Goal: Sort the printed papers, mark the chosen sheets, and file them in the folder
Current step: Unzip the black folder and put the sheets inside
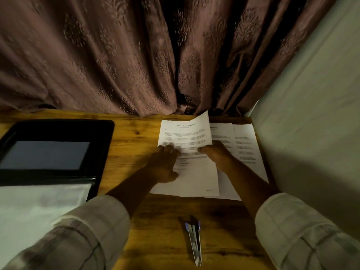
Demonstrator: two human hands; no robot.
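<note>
Several printed sheets lie fanned out on the wooden table (136,137) at the right. The top sheet (185,133) has its upper right corner lifted off the pile. My left hand (165,162) rests flat on that sheet's left part, fingers spread. My right hand (216,152) pinches the sheet's right edge between thumb and fingers. Two more sheets (245,145) show underneath to the right. A black folder (58,133) lies open at the left, with a clear pocket and a white sheet (39,207) in its near half.
A stapler (194,242) with blue trim lies on the table near the front edge, between my arms. A brown patterned curtain (136,55) hangs right behind the table. A pale wall (311,114) bounds the table on the right.
</note>
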